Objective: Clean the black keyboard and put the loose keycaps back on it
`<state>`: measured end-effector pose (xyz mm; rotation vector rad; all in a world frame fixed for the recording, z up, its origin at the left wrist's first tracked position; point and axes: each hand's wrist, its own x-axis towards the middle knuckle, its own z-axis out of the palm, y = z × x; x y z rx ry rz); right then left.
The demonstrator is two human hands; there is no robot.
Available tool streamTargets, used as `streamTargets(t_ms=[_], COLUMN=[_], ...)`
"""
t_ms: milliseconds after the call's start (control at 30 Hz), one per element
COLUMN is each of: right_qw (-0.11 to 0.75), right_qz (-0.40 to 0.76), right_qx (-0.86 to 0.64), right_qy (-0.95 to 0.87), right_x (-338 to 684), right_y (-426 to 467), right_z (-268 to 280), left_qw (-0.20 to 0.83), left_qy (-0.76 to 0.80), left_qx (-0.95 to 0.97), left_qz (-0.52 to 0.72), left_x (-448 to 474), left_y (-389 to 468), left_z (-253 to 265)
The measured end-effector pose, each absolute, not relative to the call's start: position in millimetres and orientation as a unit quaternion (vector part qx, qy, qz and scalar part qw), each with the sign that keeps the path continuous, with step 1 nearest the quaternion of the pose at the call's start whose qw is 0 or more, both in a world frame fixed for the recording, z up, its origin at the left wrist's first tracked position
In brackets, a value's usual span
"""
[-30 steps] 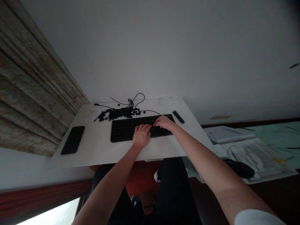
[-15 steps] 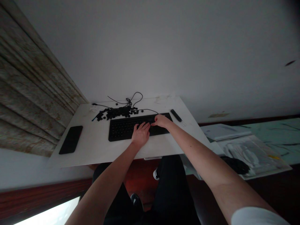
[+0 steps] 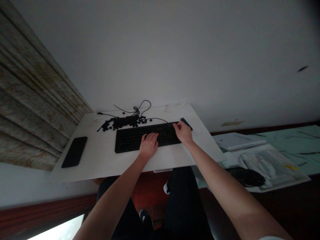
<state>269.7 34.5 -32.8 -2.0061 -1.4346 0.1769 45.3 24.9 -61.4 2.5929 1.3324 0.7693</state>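
A black keyboard (image 3: 127, 140) lies on the white table, keys showing on its left part. My left hand (image 3: 149, 144) rests on its middle with the fingers stretched out flat. Over the right end of the keyboard is my right hand (image 3: 183, 131), thumb and fingers curled together. Whatever sits between those fingertips, if anything, is too small to make out. Behind the keyboard spreads a heap of loose black keycaps (image 3: 126, 121), with a thin black cable (image 3: 150, 106) looping above it.
A black phone-like slab (image 3: 74, 152) lies at the table's left. Past my right hand is a narrow dark bar (image 3: 186, 122), partly covered. Wall and curtain (image 3: 45, 93) border the table (image 3: 100, 166). Papers and a clear plastic bag (image 3: 265, 163) lie to the right.
My right hand has moved right, from beside my left fingertips to the keyboard's right end, and now partly covers the dark bar. My left hand stays on the keyboard's middle.
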Motion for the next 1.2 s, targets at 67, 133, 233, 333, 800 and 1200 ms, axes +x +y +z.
streamTargets(t_ms=[67,133,233,333,800,1200], right_qw=[0.332,0.328,0.314,0.304,0.283,0.303], right_qz=[0.023,-0.023,-0.076,-0.085,-0.09,-0.089], right_qx=[-0.765,-0.759,-0.75,-0.74,-0.733,-0.722], right_qy=[-0.551,-0.562,-0.578,-0.593,-0.612,-0.616], right_x=[270.9,268.6,263.0,259.9,262.4,265.3], right_y=[21.8,11.8,4.6,4.3,4.9,6.9], right_z=[-42.8,-53.4,-64.4,-67.3,-69.5,-71.0], left_qw=[0.061,0.056,0.044,0.031,0.028,0.074], left_qy=[0.436,0.43,0.425,0.395,0.368,0.46], left_qx=[0.862,0.867,0.872,0.888,0.908,0.857], left_qz=[0.251,0.245,0.239,0.231,0.196,0.22], left_x=[45.6,46.2,48.4,53.0,67.4,18.5], left_y=[24.8,24.7,24.1,23.7,27.3,75.1], left_z=[-61.6,-62.2,-63.3,-64.3,-57.8,-33.6])
